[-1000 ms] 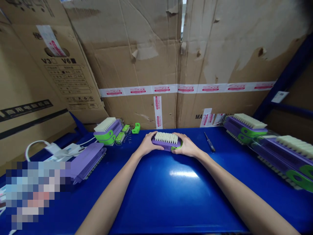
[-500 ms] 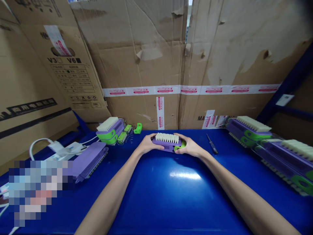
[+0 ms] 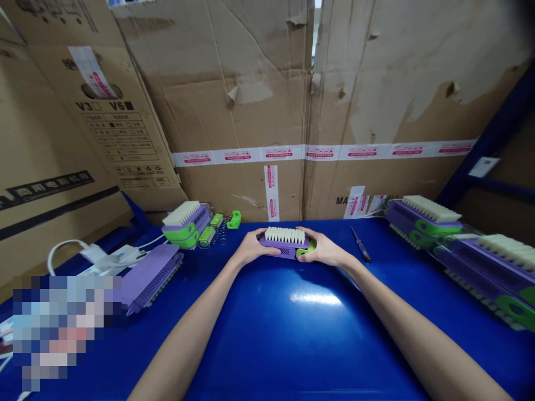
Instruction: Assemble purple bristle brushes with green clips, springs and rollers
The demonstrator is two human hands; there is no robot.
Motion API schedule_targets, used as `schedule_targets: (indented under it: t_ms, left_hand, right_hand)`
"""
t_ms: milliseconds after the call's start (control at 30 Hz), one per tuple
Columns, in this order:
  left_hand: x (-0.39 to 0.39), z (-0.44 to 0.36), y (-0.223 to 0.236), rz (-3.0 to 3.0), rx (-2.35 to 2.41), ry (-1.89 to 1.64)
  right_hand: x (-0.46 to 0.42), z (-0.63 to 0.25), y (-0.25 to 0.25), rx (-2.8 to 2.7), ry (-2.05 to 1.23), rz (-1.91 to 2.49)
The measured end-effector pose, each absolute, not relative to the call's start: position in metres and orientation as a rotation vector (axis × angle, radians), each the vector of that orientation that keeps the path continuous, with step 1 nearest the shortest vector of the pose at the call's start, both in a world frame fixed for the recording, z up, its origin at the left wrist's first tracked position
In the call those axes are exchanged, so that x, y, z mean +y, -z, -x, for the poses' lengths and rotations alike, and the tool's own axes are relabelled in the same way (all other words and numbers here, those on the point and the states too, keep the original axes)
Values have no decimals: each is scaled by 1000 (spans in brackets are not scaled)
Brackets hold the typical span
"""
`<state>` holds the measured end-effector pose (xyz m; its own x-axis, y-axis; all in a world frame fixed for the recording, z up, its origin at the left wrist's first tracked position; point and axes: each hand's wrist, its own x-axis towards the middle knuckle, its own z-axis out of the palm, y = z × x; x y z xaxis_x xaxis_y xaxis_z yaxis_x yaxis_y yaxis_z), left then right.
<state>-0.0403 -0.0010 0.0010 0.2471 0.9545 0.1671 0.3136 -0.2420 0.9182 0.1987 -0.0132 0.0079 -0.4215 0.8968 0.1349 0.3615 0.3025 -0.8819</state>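
A purple brush [image 3: 284, 243] with white bristles up and a green end piece sits on the blue table [image 3: 292, 334], far from me at arm's length. My left hand [image 3: 251, 248] is wrapped round its left end. My right hand [image 3: 325, 250] grips the right end, over the green piece. Both hands are closed on it.
Another purple and green brush [image 3: 184, 223], small green parts [image 3: 233, 219] and springs lie at the back left, with a purple casing [image 3: 148, 273] and a white cable [image 3: 62, 250]. A screwdriver [image 3: 359, 244] lies right of my hands. Stacked brushes [image 3: 426, 220] line the right edge. Cardboard boxes [image 3: 267, 106] wall the back.
My hands and the brush have stayed almost in place; the green end piece now shows a little more under my right fingers than a second ago.
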Motion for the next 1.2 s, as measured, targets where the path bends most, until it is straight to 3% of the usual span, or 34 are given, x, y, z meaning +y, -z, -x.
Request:
schedule_targets:
  t_ms: [333, 700, 1200]
  left_hand:
    - [-1, 40, -2, -1662, 1122, -1015]
    - [-5, 33, -2, -1705, 1254, -1058]
    - [-7, 31, -4, -1639, 1213, -1046]
  right_hand:
    - [-10, -203, -9, -1921, -1189, 1076]
    - [-7, -205, -4, -2011, -862, 1235]
    - [-8, -201, -2, -1838, -1146, 1042]
